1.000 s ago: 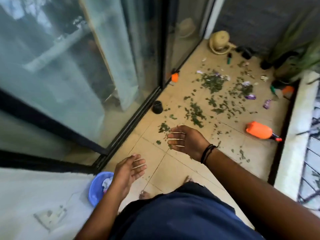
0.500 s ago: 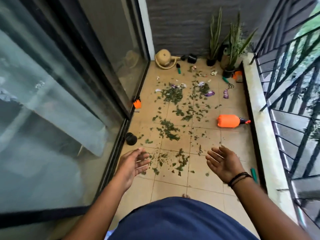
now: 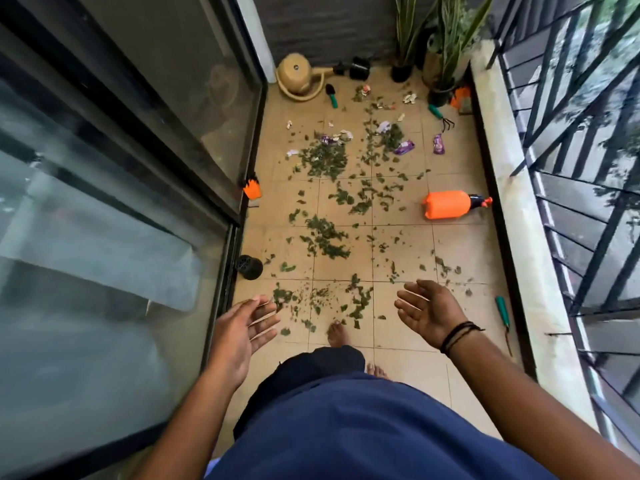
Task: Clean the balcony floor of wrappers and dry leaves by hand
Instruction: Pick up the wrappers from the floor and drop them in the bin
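The tiled balcony floor (image 3: 401,306) ran away from both hands toward a dark wall, with sliding glass doors (image 3: 121,168) on the left hand's side and a pale ledge (image 3: 519,209) under a black railing (image 3: 581,140) on the right hand's side. The person stood barefoot in dark blue clothing that covered the near floor.

The left hand (image 3: 239,327) was held above the tiles, palm turned inward, fingers straight and spread, gripping nothing. The right hand (image 3: 427,311) mirrored it, palm up and inward, fingers loosely spread, also empty, a black band on its wrist. Neither touched anything.

Dry leaves (image 3: 325,235) lay scattered between and beyond the hands, thickest in clumps farther ahead. Beyond those, well apart from both hands, lay the wrappers (image 3: 404,147), some purple, some pale and too small to make out.

An orange spray bottle (image 3: 446,204) lay on its side ahead of the right hand. A tan watering can (image 3: 298,76) and potted plants (image 3: 446,39) stood by the far wall, the plants cut off at the top. A small black pot (image 3: 249,267) sat just ahead of the left hand by the door track, and a green-handled tool (image 3: 502,311) lay beside the right hand.
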Tool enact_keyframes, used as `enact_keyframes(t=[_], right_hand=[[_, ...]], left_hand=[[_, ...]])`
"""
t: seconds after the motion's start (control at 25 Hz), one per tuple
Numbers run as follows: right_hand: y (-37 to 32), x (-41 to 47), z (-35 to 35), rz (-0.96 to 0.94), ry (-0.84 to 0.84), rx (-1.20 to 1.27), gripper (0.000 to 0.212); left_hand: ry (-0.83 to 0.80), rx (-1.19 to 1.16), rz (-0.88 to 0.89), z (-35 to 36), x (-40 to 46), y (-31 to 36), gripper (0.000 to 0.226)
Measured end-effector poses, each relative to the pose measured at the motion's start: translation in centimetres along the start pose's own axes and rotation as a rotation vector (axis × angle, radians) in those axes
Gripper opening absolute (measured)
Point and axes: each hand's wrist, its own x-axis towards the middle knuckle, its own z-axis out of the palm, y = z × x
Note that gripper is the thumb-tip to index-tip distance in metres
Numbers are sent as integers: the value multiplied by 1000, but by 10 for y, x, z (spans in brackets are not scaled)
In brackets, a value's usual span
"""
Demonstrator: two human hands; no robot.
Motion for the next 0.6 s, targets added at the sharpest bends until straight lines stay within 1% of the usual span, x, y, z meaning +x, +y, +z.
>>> enact_keyframes(t=[0.12,0.24,0.36,0.52,0.6], right_hand=[[-26,9,17,-35,13,-61,26],[-63,11,27,-106,69,-73,26],[-92,14,23,-188,100,-74,25],[-130,17,12,-212,178,63,23],[-155,24,4,-225,216,114,23]], left_hand=[[17,85,-35,3,55,14,19],[32,108,-134,9,106,19,21],[-14,151,-209,25,139,15,23],[-91,207,-230,81,172,42,19],[-137,220,-209,119,187,62,19]])
